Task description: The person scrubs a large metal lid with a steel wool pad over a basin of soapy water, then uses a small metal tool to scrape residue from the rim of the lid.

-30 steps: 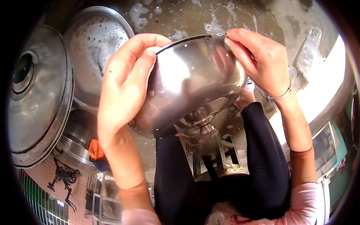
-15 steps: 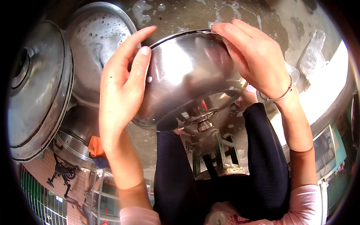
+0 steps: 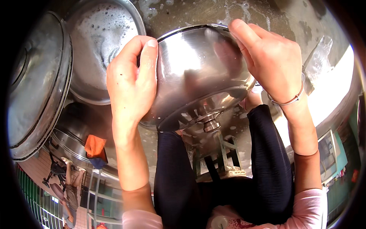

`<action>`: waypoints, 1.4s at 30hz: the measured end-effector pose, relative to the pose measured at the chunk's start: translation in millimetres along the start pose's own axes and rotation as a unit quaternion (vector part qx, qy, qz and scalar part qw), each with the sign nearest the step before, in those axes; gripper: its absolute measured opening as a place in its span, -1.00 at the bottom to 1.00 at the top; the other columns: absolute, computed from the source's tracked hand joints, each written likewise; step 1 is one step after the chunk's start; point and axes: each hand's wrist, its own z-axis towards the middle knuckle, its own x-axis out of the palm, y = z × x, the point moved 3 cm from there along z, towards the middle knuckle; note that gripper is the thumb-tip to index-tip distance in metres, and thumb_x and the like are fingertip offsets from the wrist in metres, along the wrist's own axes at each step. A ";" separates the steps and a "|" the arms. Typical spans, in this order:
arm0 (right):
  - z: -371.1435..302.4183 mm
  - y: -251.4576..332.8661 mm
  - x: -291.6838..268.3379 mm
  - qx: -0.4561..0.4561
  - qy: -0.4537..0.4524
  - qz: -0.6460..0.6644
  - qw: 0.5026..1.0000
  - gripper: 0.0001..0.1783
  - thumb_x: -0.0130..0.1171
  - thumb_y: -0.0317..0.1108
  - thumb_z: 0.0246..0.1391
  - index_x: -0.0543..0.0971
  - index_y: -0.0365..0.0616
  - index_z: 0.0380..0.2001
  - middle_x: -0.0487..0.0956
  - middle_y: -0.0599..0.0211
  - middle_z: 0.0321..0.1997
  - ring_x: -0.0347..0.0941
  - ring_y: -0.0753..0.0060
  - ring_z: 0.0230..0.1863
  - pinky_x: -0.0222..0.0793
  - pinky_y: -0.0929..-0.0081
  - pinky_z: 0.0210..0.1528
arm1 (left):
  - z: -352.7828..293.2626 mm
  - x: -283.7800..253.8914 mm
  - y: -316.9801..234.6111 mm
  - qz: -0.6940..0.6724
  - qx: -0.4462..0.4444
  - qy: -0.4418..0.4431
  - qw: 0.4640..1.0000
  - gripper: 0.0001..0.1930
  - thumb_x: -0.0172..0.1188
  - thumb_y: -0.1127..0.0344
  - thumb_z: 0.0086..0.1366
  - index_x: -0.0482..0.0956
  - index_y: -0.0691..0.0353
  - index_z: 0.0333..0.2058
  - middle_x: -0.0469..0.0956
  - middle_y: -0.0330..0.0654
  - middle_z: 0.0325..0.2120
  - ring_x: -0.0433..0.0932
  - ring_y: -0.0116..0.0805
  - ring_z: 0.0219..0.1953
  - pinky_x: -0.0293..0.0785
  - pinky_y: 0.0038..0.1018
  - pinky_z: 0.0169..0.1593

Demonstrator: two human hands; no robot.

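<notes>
A deep, domed stainless-steel lid (image 3: 190, 72) is held up in front of my knees, with its rim facing away and its stepped knob (image 3: 211, 124) pointing down toward me. My left hand (image 3: 131, 82) is closed on its left edge, the thumb lying along the outside and the fingertips curled out of sight behind the rim. On the far right edge, my right hand (image 3: 272, 65) grips with bent fingers; its thumb is hidden. The lid's inside does not show. Left of it stands a round metal basin (image 3: 91, 100) of sudsy water (image 3: 105, 36).
A large lidded pot (image 3: 36, 103) is at far left; another steel pot (image 3: 70, 143) with an orange cloth (image 3: 95, 145) stands nearer. A low stool (image 3: 225, 152) shows between my legs, a clear plastic bag (image 3: 319, 61) at right. Someone (image 3: 71, 194) appears at lower left.
My left fingers, stretched out before, have curled in on the lid's rim. Both hands and the lid sit slightly farther right in view. A person has come into fuller view at lower left.
</notes>
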 end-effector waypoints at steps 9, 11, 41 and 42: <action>6.8 15.5 7.3 -0.013 -0.052 0.003 0.999 -0.92 0.11 -0.35 0.02 0.45 0.15 -0.41 0.47 0.53 -0.60 0.46 0.39 -0.61 0.31 0.47 -0.64 | -2.0 0.2 4.8 0.002 0.015 0.017 1.000 -0.79 0.07 0.22 0.31 0.55 0.23 -0.37 0.42 -0.19 -0.67 0.32 -0.46 -0.61 0.28 -0.50 -0.47; 5.9 15.7 8.2 -0.014 -0.053 -0.001 0.998 -0.91 0.11 -0.36 0.00 0.44 0.14 -0.41 0.46 0.53 -0.61 0.46 0.39 -0.61 0.31 0.47 -0.64 | -2.7 0.2 3.7 -0.002 0.018 0.018 1.000 -0.79 0.07 0.22 0.31 0.54 0.23 -0.38 0.42 -0.19 -0.67 0.32 -0.46 -0.61 0.28 -0.50 -0.47; 21.0 20.4 2.3 -0.079 -0.015 -0.040 0.996 -0.88 0.15 -0.31 -0.06 0.42 0.14 -0.42 0.45 0.51 -0.62 0.47 0.37 -0.62 0.31 0.45 -0.66 | -1.2 -0.2 4.9 -0.002 0.007 0.085 0.996 -0.82 0.03 0.31 0.37 0.49 0.31 -0.32 0.41 -0.40 -0.48 0.31 -0.64 -0.37 0.25 -0.68 -0.26; 17.8 16.6 1.0 -0.062 -0.033 -0.062 0.996 -0.87 0.15 -0.31 -0.07 0.43 0.15 -0.41 0.44 0.52 -0.63 0.46 0.39 -0.63 0.31 0.46 -0.66 | -1.1 -0.8 5.4 0.001 0.007 0.084 0.996 -0.82 0.03 0.31 0.37 0.49 0.31 -0.32 0.41 -0.40 -0.48 0.31 -0.64 -0.37 0.25 -0.68 -0.26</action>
